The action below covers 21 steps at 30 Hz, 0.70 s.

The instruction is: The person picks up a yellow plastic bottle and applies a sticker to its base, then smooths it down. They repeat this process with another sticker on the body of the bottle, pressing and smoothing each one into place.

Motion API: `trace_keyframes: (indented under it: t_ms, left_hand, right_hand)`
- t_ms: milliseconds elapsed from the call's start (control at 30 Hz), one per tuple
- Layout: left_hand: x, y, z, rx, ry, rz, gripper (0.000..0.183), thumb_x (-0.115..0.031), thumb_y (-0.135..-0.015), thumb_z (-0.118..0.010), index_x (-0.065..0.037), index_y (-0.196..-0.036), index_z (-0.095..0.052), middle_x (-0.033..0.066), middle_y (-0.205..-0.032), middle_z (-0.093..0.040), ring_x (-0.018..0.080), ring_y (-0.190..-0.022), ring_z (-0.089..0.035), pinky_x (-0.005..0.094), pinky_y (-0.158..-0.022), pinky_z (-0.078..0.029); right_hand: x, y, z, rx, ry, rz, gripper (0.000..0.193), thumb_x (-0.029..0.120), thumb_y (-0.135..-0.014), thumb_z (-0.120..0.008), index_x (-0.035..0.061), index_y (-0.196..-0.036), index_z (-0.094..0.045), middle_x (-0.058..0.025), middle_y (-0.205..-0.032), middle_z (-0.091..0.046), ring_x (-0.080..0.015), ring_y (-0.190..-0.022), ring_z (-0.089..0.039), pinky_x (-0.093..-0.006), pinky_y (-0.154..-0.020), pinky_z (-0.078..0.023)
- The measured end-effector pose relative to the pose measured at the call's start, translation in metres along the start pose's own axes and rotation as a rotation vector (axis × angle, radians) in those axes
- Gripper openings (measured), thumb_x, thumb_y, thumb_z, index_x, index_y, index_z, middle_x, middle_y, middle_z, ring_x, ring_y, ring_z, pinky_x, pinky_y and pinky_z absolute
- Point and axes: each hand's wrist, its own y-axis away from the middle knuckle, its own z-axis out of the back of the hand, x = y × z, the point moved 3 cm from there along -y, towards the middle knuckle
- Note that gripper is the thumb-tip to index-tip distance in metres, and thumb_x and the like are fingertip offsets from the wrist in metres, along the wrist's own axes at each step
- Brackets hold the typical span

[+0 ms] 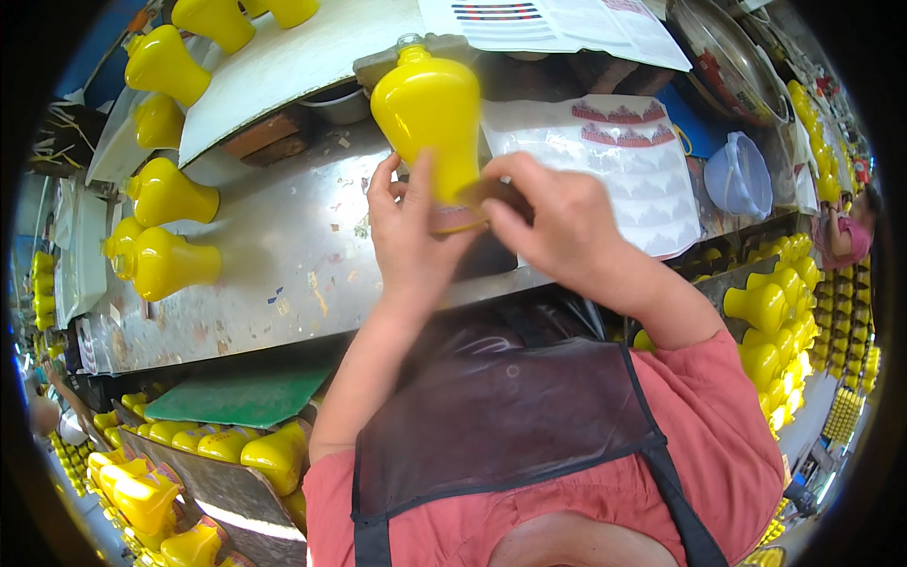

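Observation:
A glossy yellow vase-shaped bottle (pixel 430 104) lies tilted in front of me, its clear neck pointing away. Beneath its shoulder is a grey-brown support (pixel 376 64). My left hand (pixel 408 222) grips the bottle near its base, thumb along the side. A pinkish patterned band (pixel 455 219) wraps the base end. At the right of that band, my right hand (pixel 553 213) has thumb and forefinger closed against the bottle; a dark patch shows between them, too shaded to name. Beside the bottle rests a sheet of decals (pixel 624 175), with red-pink pieces along its far edge.
Several yellow bottles (pixel 175 189) lie on the metal table (pixel 274 255) at left. A white board (pixel 274 71) spans the back left. A pale blue bucket (pixel 737 177) and a large metal pan (pixel 727 61) are at right. More bottles (pixel 279 455) fill racks below. A person (pixel 844 231) is far right.

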Motion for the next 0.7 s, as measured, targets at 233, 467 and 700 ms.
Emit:
trace_keyframes:
  t_ms: [233,467,700]
  left_hand:
    - [0.004,-0.001,0.005,0.019,0.1,-0.027,0.103,-0.002,-0.067,-0.086,-0.004,-0.158,-0.038,0.0209,-0.155,-0.038,0.0336,-0.124,-0.057,0.0398,-0.104,-0.049]
    - [-0.006,-0.008,0.006,0.055,-0.106,0.0,0.093,-0.005,-0.074,-0.086,-0.005,-0.156,-0.042,0.0204,-0.152,-0.041,0.0317,-0.121,-0.058,0.0402,-0.105,-0.048]
    - [-0.002,-0.004,0.002,-0.035,-0.067,-0.08,0.094,-0.012,-0.074,-0.088,-0.006,-0.156,-0.042,0.0219,-0.15,-0.043,0.0348,-0.121,-0.058,0.041,-0.101,-0.051]
  right_hand:
    - [-0.023,0.024,-0.008,0.097,-0.131,-0.444,0.025,0.017,-0.095,-0.066,0.0067,-0.117,-0.059,-0.017,-0.079,-0.07,-0.033,-0.069,-0.071,-0.0383,-0.062,-0.053]
    - [-0.032,0.041,-0.031,0.142,-0.319,-0.503,0.026,0.017,-0.098,-0.062,0.0047,-0.121,-0.057,-0.014,-0.085,-0.068,-0.0199,-0.074,-0.066,-0.0333,-0.07,-0.051]
    - [-0.024,0.047,-0.028,0.074,-0.417,-0.412,0.027,0.016,-0.098,-0.063,0.0051,-0.121,-0.055,-0.0117,-0.085,-0.068,-0.0176,-0.072,-0.065,-0.0307,-0.069,-0.051]
